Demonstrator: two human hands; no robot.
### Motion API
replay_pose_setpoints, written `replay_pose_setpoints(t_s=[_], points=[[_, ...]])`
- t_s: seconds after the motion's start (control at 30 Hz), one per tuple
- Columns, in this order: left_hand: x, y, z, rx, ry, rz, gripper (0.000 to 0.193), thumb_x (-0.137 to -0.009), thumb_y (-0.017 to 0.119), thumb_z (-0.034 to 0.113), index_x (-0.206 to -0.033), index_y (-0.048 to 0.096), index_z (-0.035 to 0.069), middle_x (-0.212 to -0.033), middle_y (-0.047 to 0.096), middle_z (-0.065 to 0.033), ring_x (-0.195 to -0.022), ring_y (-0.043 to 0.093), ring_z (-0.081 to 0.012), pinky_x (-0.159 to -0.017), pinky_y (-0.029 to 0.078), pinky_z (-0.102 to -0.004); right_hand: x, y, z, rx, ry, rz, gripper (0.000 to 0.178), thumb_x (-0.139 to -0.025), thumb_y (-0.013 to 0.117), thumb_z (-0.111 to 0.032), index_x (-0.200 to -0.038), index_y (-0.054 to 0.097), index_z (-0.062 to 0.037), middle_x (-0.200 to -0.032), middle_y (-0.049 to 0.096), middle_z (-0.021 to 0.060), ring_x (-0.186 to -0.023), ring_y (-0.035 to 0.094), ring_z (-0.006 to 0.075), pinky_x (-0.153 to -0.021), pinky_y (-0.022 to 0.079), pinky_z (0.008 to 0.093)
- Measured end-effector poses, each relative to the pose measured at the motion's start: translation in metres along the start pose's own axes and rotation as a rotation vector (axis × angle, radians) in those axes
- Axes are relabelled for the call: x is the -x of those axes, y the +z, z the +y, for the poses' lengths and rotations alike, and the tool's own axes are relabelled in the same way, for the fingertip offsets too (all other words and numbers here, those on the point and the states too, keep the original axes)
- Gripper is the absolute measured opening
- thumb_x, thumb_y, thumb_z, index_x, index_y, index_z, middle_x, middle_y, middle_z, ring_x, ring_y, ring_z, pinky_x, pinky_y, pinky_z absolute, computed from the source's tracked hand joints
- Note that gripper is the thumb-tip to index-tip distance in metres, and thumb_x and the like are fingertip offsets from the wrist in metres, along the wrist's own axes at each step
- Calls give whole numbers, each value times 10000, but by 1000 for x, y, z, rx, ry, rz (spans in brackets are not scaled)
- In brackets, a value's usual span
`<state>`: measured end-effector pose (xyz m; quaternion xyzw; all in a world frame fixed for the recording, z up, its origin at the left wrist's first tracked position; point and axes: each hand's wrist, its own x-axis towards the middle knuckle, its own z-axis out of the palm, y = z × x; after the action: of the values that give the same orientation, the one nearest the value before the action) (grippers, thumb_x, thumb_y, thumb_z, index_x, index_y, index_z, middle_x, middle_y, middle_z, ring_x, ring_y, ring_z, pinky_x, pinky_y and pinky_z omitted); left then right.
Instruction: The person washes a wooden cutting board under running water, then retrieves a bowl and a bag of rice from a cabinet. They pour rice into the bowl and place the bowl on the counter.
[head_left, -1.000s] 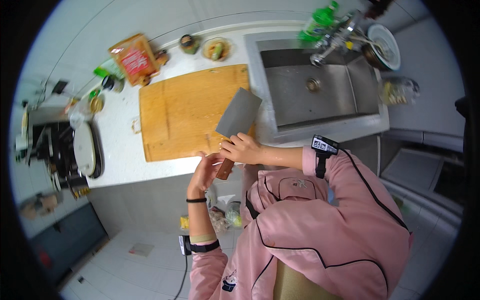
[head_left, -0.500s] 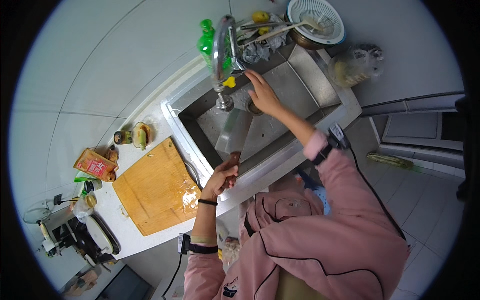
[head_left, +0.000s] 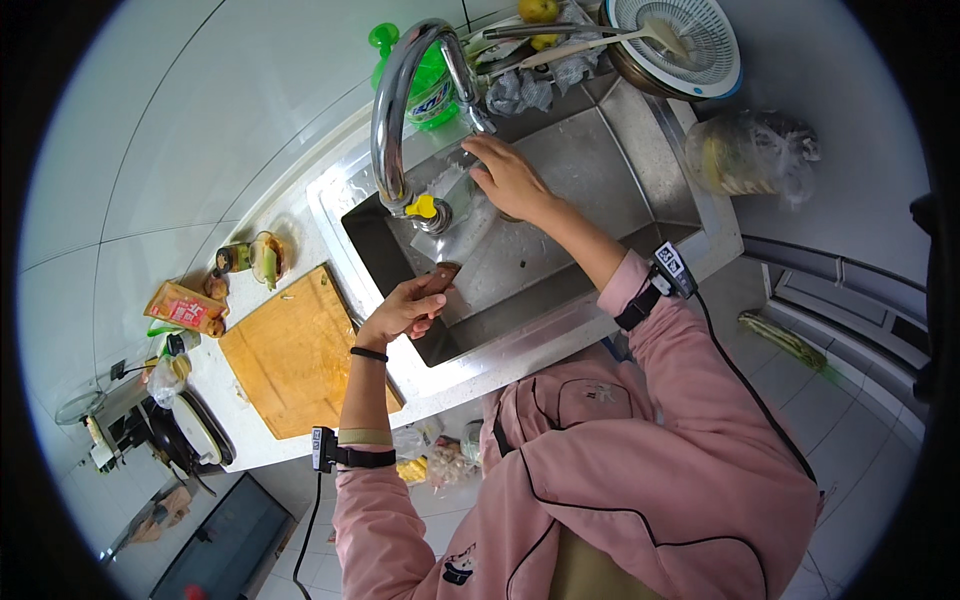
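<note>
At centre frame my left hand (head_left: 405,311) grips the cleaver (head_left: 466,232) by its handle (head_left: 441,278) beneath the faucet (head_left: 392,120); my right hand (head_left: 517,182) is unclenched, lever (head_left: 481,121) contact unclear. A slick handle could twist, nicking those fingers (head_left: 482,148).

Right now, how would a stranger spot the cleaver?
Start at the steel sink, then its curved chrome faucet. By the faucet's end, the left hand grips the cleaver. Its brown handle sets it apart from the shiny metal around it.
</note>
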<state>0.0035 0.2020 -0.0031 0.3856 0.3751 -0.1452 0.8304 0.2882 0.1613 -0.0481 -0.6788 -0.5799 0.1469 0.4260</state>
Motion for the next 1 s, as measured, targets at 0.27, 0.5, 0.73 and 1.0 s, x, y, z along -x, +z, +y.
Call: replay_pose_setpoints(t_s=[0.27,0.5,0.73,1.0], points=[[-33,1,-3,-183,22,77,260,-887,683,148,-1057,515,46,-624,456,33,-429,413,-52,-358,315,-222,55,67,14,321,135,-207,589,-984,411,-360,-1407,362,46,-1484,328,228,-1403,275,350,-1154,185,461],[-64,1,1,-394,93,179,268,-894,654,104,-1083,492,6,-621,458,21,-429,418,-52,-352,334,-226,29,126,39,278,343,-189,869,-945,363,-556,-1432,194,143,-1502,209,322,-1438,144,401,-1174,63,492],[-68,2,13,-423,69,169,202,-886,660,113,-969,509,8,-586,456,18,-421,425,-59,-349,332,-229,24,118,38,194,341,-218,890,-937,382,-577,-1427,194,141,-1514,144,321,-1431,130,417,-1170,110,470],[-63,-11,-11,-1519,231,621,513,-815,690,370,-1231,556,102,-772,655,-167,-738,664,-380,-624,520,-488,17,61,124,121,609,31,733,-974,398,-485,-1352,359,141,-1420,358,320,-1344,341,413,-1126,260,442]])
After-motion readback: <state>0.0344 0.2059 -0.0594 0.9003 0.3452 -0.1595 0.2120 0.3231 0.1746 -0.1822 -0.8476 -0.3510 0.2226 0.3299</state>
